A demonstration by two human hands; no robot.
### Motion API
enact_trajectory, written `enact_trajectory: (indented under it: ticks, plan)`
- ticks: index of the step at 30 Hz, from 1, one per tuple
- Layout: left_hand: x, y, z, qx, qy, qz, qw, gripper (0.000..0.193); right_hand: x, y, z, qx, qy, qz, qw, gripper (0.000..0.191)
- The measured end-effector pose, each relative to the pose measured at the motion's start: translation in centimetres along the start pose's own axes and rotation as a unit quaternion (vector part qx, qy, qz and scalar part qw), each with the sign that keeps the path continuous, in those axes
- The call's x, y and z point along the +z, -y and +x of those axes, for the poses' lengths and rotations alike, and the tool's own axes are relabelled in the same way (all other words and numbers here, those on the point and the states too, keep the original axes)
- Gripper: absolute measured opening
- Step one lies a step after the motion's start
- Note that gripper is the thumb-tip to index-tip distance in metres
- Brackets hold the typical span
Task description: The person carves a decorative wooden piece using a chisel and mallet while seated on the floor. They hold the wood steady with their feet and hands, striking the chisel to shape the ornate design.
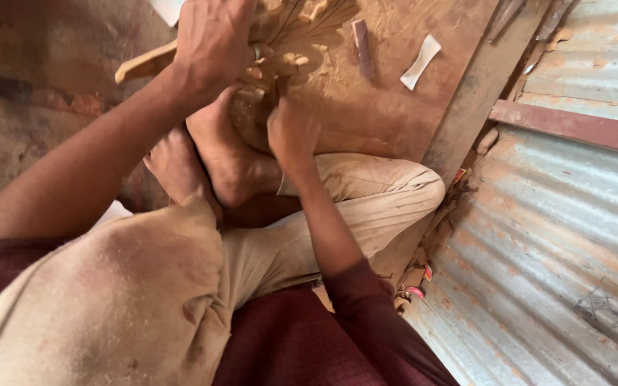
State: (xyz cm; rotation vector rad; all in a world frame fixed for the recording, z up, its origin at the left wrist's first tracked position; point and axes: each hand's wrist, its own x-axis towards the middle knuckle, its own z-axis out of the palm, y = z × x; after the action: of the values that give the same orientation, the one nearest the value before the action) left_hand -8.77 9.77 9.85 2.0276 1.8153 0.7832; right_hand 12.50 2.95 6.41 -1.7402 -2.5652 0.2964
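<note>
A pale carved wooden piece with leaf-like relief lies on a brown wooden board at the top middle. My left hand rests on the carving's left side, fingers spread over it, a ring on one finger. My right hand is closed against the carving's lower edge; what it holds is hidden by the fingers. My bare feet press against the piece from below. My legs in dusty beige trousers fill the foreground.
A dark wooden stick and a small white piece lie on the board beyond the carving. A corrugated metal sheet runs along the right, crossed by a reddish wooden batten. Small scraps lie by the board's edge.
</note>
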Motion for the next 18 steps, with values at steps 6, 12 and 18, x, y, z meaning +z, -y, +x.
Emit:
enact_trajectory:
  ticks: [6, 12, 18]
  plan:
    - [0.0, 0.2, 0.4, 0.018, -0.009, -0.003, 1.0, 0.055, -0.8, 0.4, -0.2, 0.036, 0.019, 0.024, 0.999, 0.034]
    - [0.4, 0.0, 0.0, -0.01, 0.028, 0.053, 0.998, 0.047, -1.1, 0.5, 1.1, 0.037, 0.066, -0.007, 0.997, 0.027]
    - [-0.8, -0.3, 0.2, -0.012, 0.004, 0.05, 0.999, 0.05, -1.5, -1.5, -3.7, 0.077, 0.107, 0.021, 0.991, 0.061]
